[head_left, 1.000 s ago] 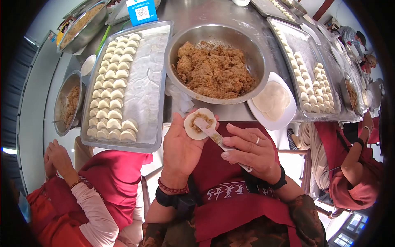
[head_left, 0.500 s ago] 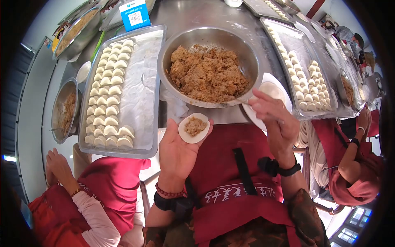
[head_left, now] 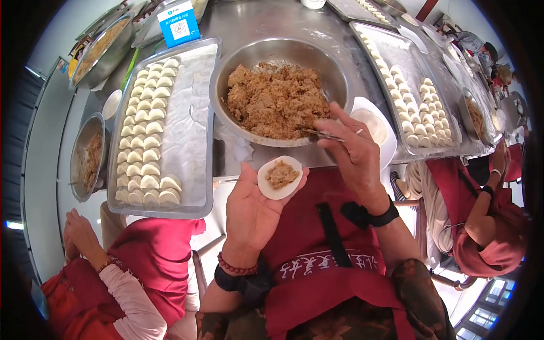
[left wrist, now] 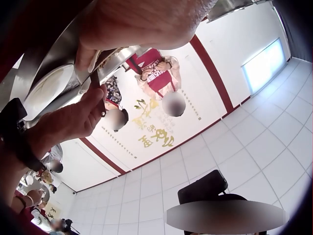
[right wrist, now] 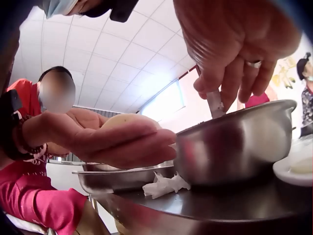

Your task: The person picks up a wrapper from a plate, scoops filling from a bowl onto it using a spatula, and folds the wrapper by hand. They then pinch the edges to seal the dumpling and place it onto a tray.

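Observation:
My left hand [head_left: 249, 212] lies palm up below the front of the steel bowl [head_left: 337, 73], its fingers nearly straight. On its fingers rests a round dough wrapper [head_left: 265, 186] with a mound of filling [head_left: 281, 174] in the middle; the right wrist view shows this wrapper [right wrist: 129, 121] edge-on. My right hand [head_left: 360, 161] pinches a narrow flat spatula [head_left: 328, 135] at the bowl's right front rim. The blade's tip is in the brown minced filling [head_left: 275, 102]. In the right wrist view the spatula [right wrist: 214, 104] slants down over the rim.
A tray [head_left: 190, 141] with rows of folded dumplings stands left of the bowl, another tray [head_left: 396, 56] to the right. A white plate [head_left: 388, 150] with wrappers sits beside the bowl. Crumpled white paper [head_left: 235, 148] lies in front. People in red aprons sit on both sides.
The right hand has taken the spatula from the wrapper over to the bowl and dipped its tip into the filling. The left hand keeps the wrapper, now slightly further right.

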A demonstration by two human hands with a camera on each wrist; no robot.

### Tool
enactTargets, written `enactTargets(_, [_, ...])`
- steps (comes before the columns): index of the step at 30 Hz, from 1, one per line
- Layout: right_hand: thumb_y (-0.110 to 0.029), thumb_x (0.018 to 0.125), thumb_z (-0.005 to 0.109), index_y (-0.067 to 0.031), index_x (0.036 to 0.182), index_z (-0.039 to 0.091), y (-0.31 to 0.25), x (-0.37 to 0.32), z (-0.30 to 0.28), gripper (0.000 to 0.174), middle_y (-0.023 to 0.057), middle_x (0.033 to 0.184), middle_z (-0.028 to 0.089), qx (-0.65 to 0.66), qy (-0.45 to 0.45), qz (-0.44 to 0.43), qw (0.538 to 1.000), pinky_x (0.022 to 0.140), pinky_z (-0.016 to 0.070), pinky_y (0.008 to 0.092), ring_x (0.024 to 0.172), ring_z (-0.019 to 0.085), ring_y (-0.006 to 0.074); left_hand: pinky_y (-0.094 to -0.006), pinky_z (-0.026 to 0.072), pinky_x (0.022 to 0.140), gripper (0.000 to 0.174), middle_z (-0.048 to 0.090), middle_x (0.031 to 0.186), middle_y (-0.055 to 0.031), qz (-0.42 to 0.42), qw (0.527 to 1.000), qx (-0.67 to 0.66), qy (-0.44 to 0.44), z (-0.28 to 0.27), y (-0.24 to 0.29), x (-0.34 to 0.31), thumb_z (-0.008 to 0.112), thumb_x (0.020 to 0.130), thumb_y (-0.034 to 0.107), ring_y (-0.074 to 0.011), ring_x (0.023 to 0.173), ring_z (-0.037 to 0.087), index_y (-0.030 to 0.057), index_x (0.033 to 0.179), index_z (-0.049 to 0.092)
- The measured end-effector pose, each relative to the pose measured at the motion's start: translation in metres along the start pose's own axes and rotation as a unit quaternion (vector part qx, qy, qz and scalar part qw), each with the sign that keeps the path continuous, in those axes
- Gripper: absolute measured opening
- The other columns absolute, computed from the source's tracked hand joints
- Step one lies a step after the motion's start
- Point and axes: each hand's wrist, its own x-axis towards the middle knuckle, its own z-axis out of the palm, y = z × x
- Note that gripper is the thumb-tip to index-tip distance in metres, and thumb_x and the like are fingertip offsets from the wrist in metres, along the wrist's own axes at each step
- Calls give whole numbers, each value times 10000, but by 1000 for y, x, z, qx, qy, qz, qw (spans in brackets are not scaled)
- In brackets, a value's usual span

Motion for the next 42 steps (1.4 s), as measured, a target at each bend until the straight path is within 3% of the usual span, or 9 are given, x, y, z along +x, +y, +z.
enactTargets(3, [-37, 813, 741, -80, 1199, 661, -8, -9, -7, 397, 119, 1201, 687, -20, 67, 29, 997, 991, 453, 386, 1338, 494, 300, -609, 326, 1145, 703, 415, 1391, -389, -7, 1000, 10, -3, 3, 1, -3, 269, 1068, 441, -537, 1334, 381, -201, 1353, 310])
enactTargets(7, [-94, 787, 783, -64, 1214, 632, -9, -38, -10, 454, 111, 1247, 666, 93, 72, 59, 991, 1004, 445, 405, 1336, 498, 324, -628, 316, 1141, 714, 417, 1397, -377, -27, 999, 8, -20, 3, 0, -6, 264, 1064, 460, -537, 1336, 378, -188, 1357, 317])
enactTargets(12, [-144, 739, 813, -103, 1040, 687, -19, -49, -16, 329, 82, 1241, 675, 74, -64, -52, 994, 1001, 449, 391, 1313, 526, 320, -611, 351, 1124, 692, 461, 1391, -322, -60, 997, -23, -52, 0, -5, -4, 257, 1065, 468, -471, 1325, 436, -149, 1365, 348])
enactTargets(13, [-141, 733, 811, -125, 949, 695, -20, -49, -15, 246, 65, 1238, 678, 92, -72, -56, 992, 988, 454, 380, 1319, 523, 311, -605, 363, 1117, 685, 472, 1388, -308, -64, 995, -39, -61, -5, -6, -3, 255, 1065, 467, -449, 1317, 455, -141, 1366, 354])
enactTargets(19, [-121, 728, 810, -135, 900, 686, -21, -48, -9, 212, 53, 1234, 681, 78, -95, -127, 984, 957, 469, 400, 1307, 538, 306, -515, 476, 1035, 608, 556, 1321, -208, -79, 996, 1, -42, -2, -10, -5, 227, 1074, 462, -322, 1224, 564, -47, 1324, 446])
enactTargets(23, [-73, 765, 779, -131, 890, 685, -19, -49, -7, 167, 61, 1218, 689, 99, -99, -98, 985, 948, 476, 393, 1302, 544, 304, -486, 478, 1037, 529, 561, 1320, -167, -69, 995, -11, -74, -2, -16, -5, 309, 1077, 411, -289, 1218, 566, -23, 1346, 444])
enactTargets(29, [-28, 792, 747, -101, 921, 701, -20, -49, -3, 155, 84, 1172, 706, 174, -93, 11, 980, 967, 485, 366, 1266, 576, 298, -371, 529, 980, 488, 566, 1293, -123, -16, 973, 215, -86, 3, -25, -8, 626, 975, 158, -212, 1169, 589, -32, 1384, 438])
enactTargets(37, [-35, 829, 727, -74, 983, 707, -24, -46, 6, 160, 139, 1156, 702, 249, -63, 78, 963, 954, 515, 354, 1238, 595, 300, -284, 547, 794, 445, 637, 1189, -104, 15, 960, 268, -75, -2, -26, -7, 636, 965, 122, -189, 1006, 662, -41, 1351, 485])
enactTargets(42, [-49, 857, 705, -74, 1002, 707, -20, -42, 17, 148, 126, 1153, 706, 254, -51, 64, 964, 934, 528, 345, 1217, 611, 291, -239, 510, 725, 377, 670, 1086, -110, 49, 955, 286, -59, 1, -28, -8, 608, 987, 128, -147, 923, 657, -44, 1313, 531])
